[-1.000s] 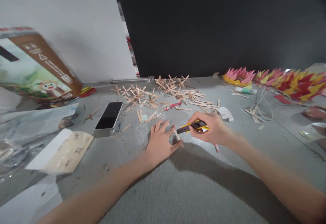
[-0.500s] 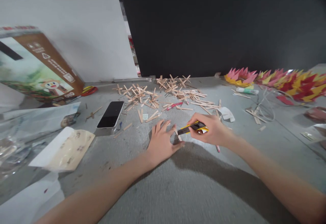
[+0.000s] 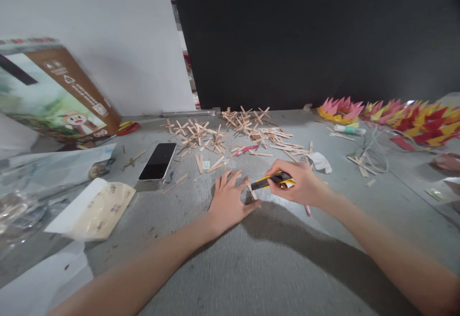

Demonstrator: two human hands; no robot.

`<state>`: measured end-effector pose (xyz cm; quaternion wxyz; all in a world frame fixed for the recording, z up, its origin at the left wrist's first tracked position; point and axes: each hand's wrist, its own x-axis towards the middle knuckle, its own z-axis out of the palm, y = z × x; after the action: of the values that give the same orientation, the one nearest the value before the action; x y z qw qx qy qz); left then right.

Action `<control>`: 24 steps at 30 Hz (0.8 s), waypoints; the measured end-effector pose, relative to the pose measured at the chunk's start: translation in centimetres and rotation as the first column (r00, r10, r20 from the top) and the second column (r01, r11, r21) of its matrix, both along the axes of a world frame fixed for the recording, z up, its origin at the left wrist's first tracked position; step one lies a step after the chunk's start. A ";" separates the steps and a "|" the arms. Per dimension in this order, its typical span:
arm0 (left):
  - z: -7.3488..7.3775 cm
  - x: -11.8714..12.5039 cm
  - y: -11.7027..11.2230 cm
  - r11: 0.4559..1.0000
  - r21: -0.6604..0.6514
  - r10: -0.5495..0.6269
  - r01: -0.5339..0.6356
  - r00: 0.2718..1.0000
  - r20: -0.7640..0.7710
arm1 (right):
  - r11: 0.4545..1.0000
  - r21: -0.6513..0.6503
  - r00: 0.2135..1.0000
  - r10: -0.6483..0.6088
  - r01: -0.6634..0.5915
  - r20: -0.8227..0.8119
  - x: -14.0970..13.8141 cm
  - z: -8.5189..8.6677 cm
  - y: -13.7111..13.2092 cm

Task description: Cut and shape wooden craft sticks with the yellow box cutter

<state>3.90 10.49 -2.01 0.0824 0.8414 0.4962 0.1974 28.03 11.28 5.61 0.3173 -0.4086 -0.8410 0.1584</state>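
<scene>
Between the index fingertip and thumb of my left hand [image 3: 227, 202], a short wooden craft stick [image 3: 252, 192] is held against the grey table [image 3: 223, 273]. The other left fingers are spread over the tabletop. My right hand [image 3: 304, 184] is closed around a yellow and black utility knife [image 3: 276, 179], whose front end points left and meets or nearly meets the stick. Whether the blade touches the wood is too small to tell. Beyond both hands lies a pile of craft sticks [image 3: 201, 134], many joined into crosses and star shapes.
A phone [image 3: 158, 161] lies left of the pile, near a paper packet [image 3: 98, 210] and a printed box [image 3: 75, 100]. Red-handled scissors [image 3: 128, 128] rest by the box. Right are a crumpled tissue [image 3: 320, 162], a glue stick [image 3: 349, 129], a cable [image 3: 375, 155] and folded-paper pieces [image 3: 427, 119].
The view has shifted very slightly. Both hands, the stick and the knife keep practically the same positions.
</scene>
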 end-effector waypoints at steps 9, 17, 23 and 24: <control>0.0 -0.1 0.0 1.000 -0.001 0.008 -0.008 1.000 -0.016 | 1.000 0.010 1.000 0.013 -0.013 0.007 -0.1 -0.2 -0.1; 0.3 0.1 -0.1 1.000 0.001 0.011 -0.011 1.000 -0.027 | 1.000 -0.011 1.000 -0.004 0.004 0.001 -0.3 0.6 -0.2; 0.3 0.0 -0.1 1.000 -0.006 0.009 -0.009 1.000 -0.024 | 0.994 -0.054 0.995 -0.099 0.097 -0.020 -1.0 0.4 -0.3; 0.2 0.0 -0.1 1.000 -0.006 0.009 -0.009 1.000 -0.021 | 0.991 -0.066 0.992 -0.122 0.119 -0.032 -1.0 0.3 -0.4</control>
<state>3.90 10.39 -1.78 0.0791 0.8410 0.5014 0.1874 26.98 10.91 5.92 0.3282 -0.4657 -0.8033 0.1733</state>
